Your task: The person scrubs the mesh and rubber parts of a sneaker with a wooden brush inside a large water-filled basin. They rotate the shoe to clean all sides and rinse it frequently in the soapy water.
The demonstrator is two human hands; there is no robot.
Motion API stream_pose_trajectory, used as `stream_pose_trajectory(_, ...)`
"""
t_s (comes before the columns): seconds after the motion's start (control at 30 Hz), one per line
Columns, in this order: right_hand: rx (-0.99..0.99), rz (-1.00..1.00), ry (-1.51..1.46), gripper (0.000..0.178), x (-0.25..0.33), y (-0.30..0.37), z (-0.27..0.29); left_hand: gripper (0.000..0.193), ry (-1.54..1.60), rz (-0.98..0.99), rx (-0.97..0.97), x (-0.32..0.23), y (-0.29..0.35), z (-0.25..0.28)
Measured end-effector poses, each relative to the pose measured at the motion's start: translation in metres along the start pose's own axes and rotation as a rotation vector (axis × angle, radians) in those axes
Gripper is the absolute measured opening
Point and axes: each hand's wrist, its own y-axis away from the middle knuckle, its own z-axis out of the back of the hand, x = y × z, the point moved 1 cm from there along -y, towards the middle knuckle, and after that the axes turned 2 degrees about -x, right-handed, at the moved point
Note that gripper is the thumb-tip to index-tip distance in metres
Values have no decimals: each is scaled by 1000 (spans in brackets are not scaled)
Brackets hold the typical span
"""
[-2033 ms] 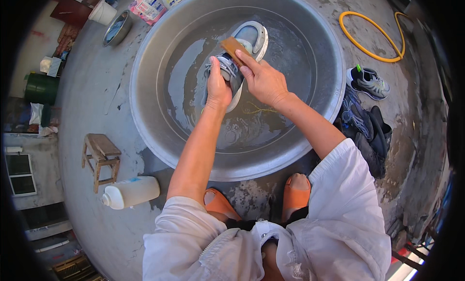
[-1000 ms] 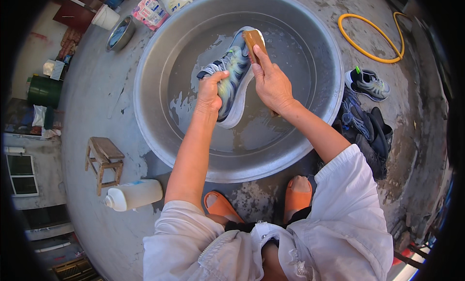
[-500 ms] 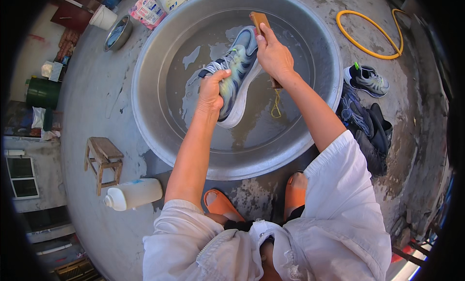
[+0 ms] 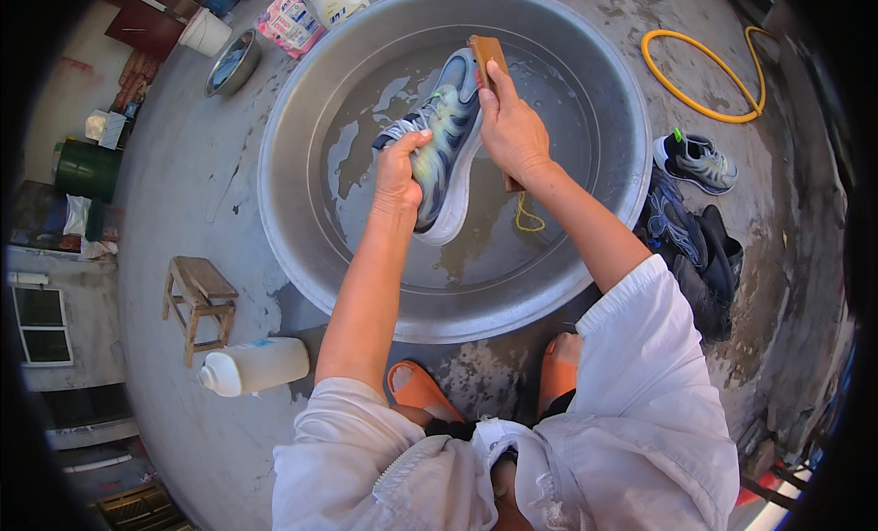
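Left hand (image 4: 400, 172): fingers curled tight around the heel end of a grey and pale-green running shoe with a white sole (image 4: 443, 145); thumb on the near side, knuckles up.
Shoe position: held over the middle of a large round grey metal basin (image 4: 302, 92), toe pointing away from the person, sole edge toward the right.
Right hand (image 4: 512, 133): fingers pressed together and wrapped over a brown wooden scrubbing brush (image 4: 486, 52); the brush sits against the toe end of the shoe.
Brush detail: a yellow cord loop (image 4: 528, 216) hangs below the right wrist; whether it is tied to the brush I cannot tell.
Basin contents: shallow water with patches of foam on the bottom.
Basin placement: on wet concrete ground, just ahead of two orange sandals (image 4: 422, 389).
Left of basin: small wooden stool (image 4: 197, 302), white plastic bottle lying on its side (image 4: 256, 365).
Right of basin: grey sneaker (image 4: 697, 160), dark shoes in a pile (image 4: 693, 247), yellow hose (image 4: 700, 74).
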Motion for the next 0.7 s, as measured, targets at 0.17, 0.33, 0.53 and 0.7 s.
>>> stream_pose_trajectory(0.17,143,-25,28,47,-9,8,-5,27,-30,40,4,-3,-3,19)
stream_pose_trajectory(0.33,119,-351,-81,50,-58,-52,-7,24,-180,-117,-53,0,2,6)
stream_pose_trajectory(0.53,307,-509,405,52,-114,-6,-37,31,-101,-198,101,-24,-2,32)
stream_pose_trajectory(0.7,839,-281,393,20,-201,-21,-73,39,-327,-348,88,-11,-3,15)
